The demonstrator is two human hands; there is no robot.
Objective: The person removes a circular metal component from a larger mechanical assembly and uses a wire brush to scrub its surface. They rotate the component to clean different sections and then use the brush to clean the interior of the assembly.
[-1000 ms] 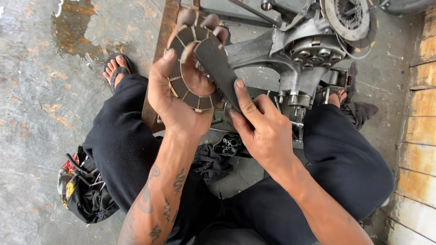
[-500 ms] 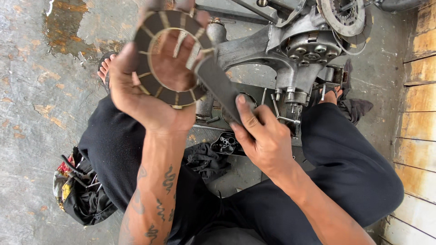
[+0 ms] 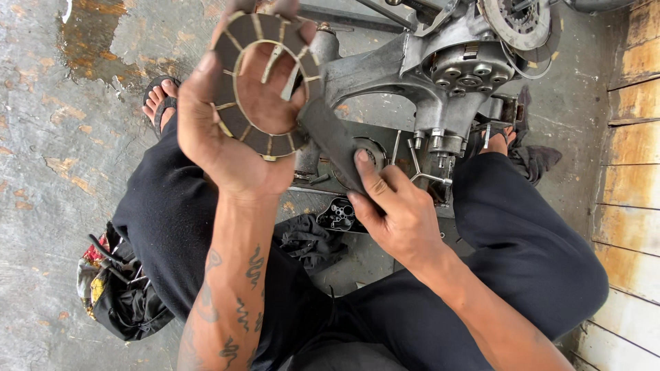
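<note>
My left hand (image 3: 230,148) holds up a dark ring-shaped friction plate (image 3: 242,75) with pale radial grooves, my fingers showing through its middle. My right hand (image 3: 395,209) grips a flat dark file (image 3: 333,141), its far end touching the ring's right edge. Both are raised over my lap, in front of a grey metal engine casing (image 3: 419,65).
A toothed clutch assembly (image 3: 512,20) sits on the casing at top right. A small black part (image 3: 340,216) and a dark rag (image 3: 309,240) lie between my legs. A bag of tools (image 3: 117,282) rests at lower left on wet concrete. Wooden boards (image 3: 632,137) run along the right.
My left hand lifted the ring up and left, turning its face toward me, then settled slightly right. The right hand kept the file against the ring's edge.
</note>
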